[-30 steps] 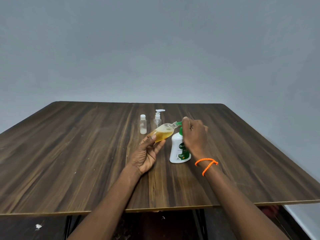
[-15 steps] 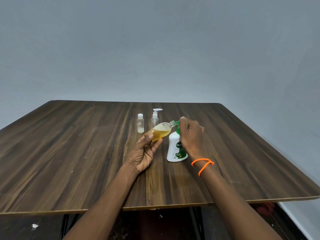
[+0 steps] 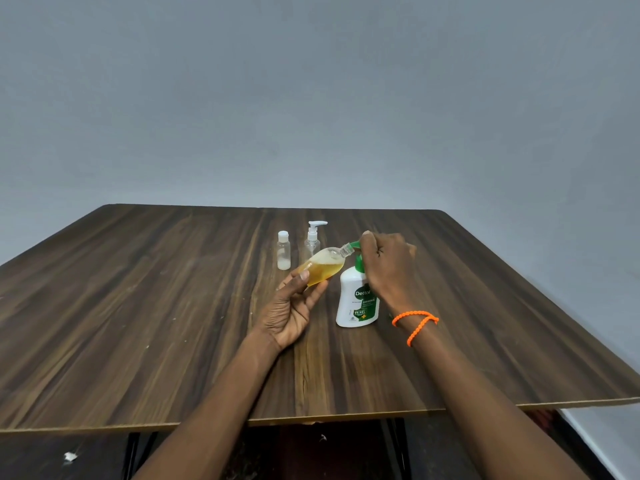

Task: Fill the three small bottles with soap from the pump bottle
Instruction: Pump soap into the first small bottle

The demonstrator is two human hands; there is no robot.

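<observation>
The left hand [image 3: 294,311] holds a small clear plastic bottle [image 3: 322,268] of rounded, teardrop shape, its thumb across the near side and its fingers curled beneath; the palm faces up and the forearm reaches in from the lower edge of the view. That bottle is tilted, its open threaded neck raised toward the right, and it is more than half full of amber, translucent soap with a pale foamy line on top. Its mouth meets the green spout [image 3: 354,244] of the pump bottle [image 3: 358,303], a smooth white plastic container with a green label and green pump, standing upright on the table. The right hand [image 3: 388,268] lies over the pump head with fingers bent down around it, the wrist arched and wearing a beaded orange bracelet [image 3: 415,322]. Just behind the held bottle stand two more small bottles: a clear cylinder with a white screw cap [image 3: 283,251], a little white at its bottom, and a clear bottle with a white pump top [image 3: 313,237]. The table [image 3: 138,306] is dark wood-grain laminate with a lighter edge, set before a plain grey wall [image 3: 311,98].
</observation>
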